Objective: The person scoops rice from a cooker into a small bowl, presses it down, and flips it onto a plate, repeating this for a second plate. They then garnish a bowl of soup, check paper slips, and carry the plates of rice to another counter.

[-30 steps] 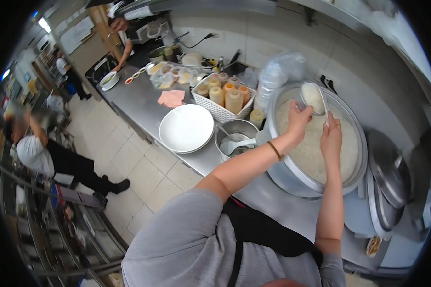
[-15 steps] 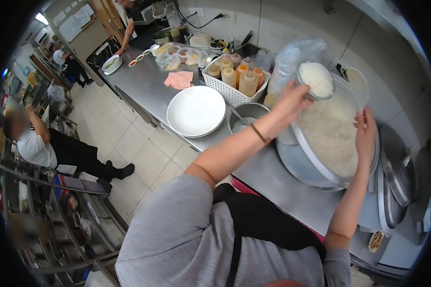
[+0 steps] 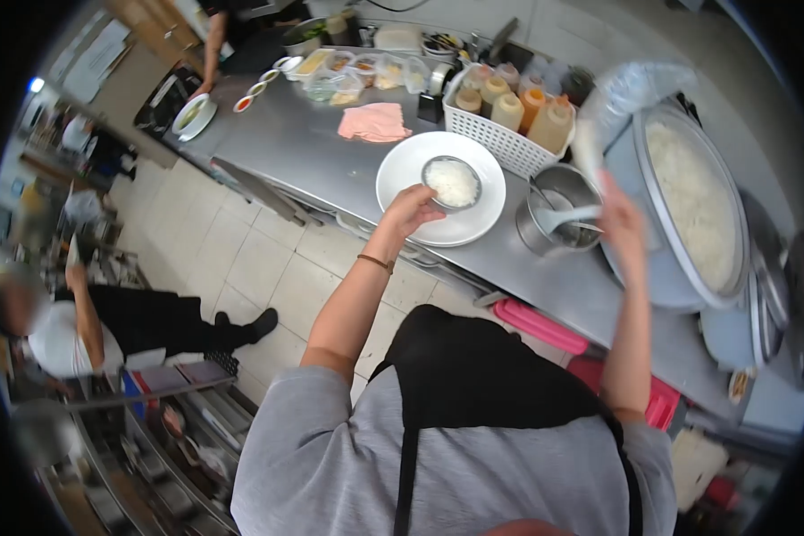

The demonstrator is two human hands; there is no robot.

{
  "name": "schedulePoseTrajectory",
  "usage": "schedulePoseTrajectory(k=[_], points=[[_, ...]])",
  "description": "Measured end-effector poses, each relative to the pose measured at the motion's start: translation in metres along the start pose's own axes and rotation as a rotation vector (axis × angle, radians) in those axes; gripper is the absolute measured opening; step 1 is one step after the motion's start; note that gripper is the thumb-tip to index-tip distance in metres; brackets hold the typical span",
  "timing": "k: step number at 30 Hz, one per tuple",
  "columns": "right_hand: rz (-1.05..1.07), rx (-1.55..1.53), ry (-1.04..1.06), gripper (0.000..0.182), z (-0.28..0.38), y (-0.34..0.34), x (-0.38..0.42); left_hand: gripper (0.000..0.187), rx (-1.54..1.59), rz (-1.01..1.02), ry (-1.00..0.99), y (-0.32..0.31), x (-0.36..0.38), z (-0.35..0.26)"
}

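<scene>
A small metal bowl filled with white rice (image 3: pixel 454 183) is in my left hand (image 3: pixel 413 211), over the white plate (image 3: pixel 402 179). My right hand (image 3: pixel 623 223), blurred by motion, is closed on a pale paddle (image 3: pixel 587 147) beside the metal pot (image 3: pixel 538 230). Inside that pot are a spoon and a light-coloured utensil (image 3: pixel 570 216). To the right of my right hand stands the large container of rice (image 3: pixel 695 205), uncovered.
Behind the plate are a pink cloth (image 3: pixel 373 122), a white basket of sauce bottles (image 3: pixel 500 138) and bagged ingredients (image 3: pixel 335 85). Metal lids (image 3: pixel 768 299) lean at the right. One person (image 3: pixel 71 335) stands at the left; another's arm (image 3: pixel 214 49) reaches a bowl at the far end.
My left hand has brought the bowl of rice from above the large container to over the plate. My right hand has moved left, to beside the metal pot. The view has shifted.
</scene>
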State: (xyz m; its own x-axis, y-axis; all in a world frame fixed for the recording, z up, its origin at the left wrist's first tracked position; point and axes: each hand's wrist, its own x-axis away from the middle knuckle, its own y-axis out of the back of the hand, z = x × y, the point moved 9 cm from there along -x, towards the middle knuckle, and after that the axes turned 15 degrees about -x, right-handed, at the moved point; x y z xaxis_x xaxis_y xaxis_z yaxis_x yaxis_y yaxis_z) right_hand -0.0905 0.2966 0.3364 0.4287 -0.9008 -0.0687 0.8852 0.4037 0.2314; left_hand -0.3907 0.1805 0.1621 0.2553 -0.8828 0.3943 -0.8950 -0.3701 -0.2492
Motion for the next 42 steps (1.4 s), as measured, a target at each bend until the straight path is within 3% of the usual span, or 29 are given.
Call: schedulePoseTrajectory(k=[1, 3, 6, 8, 9, 11, 14, 15, 17, 29, 36, 39, 41, 42], points=[[0.057, 0.011, 0.068, 0.035, -0.014, -0.037, -0.004, 0.026, 0.009, 0.025, 0.03, 0.009, -0.012, 0.011], [0.12, -0.011, -0.035, 0.031, -0.032, -0.096, 0.001, 0.026, 0.004, 0.058, 0.094, 0.018, -0.029, 0.024], [0.039, 0.098, 0.153, 0.029, -0.071, -0.14, -0.011, 0.031, -0.019, 0.077, 0.166, 0.02, -0.034, 0.025], [0.042, 0.161, 0.105, 0.029, -0.077, -0.159, -0.015, 0.048, 0.051, 0.041, 0.187, 0.026, -0.039, 0.025], [0.061, 0.218, 0.072, 0.029, -0.079, -0.169, -0.017, 0.048, 0.051, 0.049, 0.195, 0.024, -0.037, 0.02], [0.104, 0.312, 0.06, 0.03, -0.08, -0.192, -0.019, 0.07, -0.079, -0.019, 0.263, 0.027, -0.035, 0.015], [0.169, 0.482, 0.164, 0.034, -0.084, -0.217, -0.017, 0.078, -0.311, 0.035, 0.214, 0.022, -0.04, 0.006], [0.189, 0.543, 0.149, 0.035, -0.084, -0.221, -0.015, 0.078, -0.309, 0.043, 0.219, 0.02, -0.045, 0.01], [0.232, 0.659, 0.133, 0.037, -0.088, -0.227, -0.014, 0.079, -0.611, -0.145, 0.122, 0.032, -0.056, 0.007], [0.551, 0.689, 0.036, 0.039, -0.094, -0.245, -0.034, 0.07, -0.748, -0.32, 0.13, 0.038, -0.053, 0.001], [0.6, 0.684, -0.023, 0.04, -0.1, -0.25, -0.045, 0.064, -0.725, -0.326, 0.095, 0.03, -0.039, -0.008], [0.668, 0.698, -0.043, 0.036, -0.088, -0.242, -0.05, 0.069, -0.615, -0.232, 0.106, 0.031, -0.043, 0.0], [0.73, 0.779, 0.132, 0.033, -0.051, -0.236, -0.05, 0.082, -0.314, 0.135, 0.113, 0.013, -0.039, 0.005], [0.72, 0.779, 0.15, 0.033, -0.047, -0.231, -0.051, 0.082, -0.322, 0.13, 0.097, 0.015, -0.036, 0.0]])
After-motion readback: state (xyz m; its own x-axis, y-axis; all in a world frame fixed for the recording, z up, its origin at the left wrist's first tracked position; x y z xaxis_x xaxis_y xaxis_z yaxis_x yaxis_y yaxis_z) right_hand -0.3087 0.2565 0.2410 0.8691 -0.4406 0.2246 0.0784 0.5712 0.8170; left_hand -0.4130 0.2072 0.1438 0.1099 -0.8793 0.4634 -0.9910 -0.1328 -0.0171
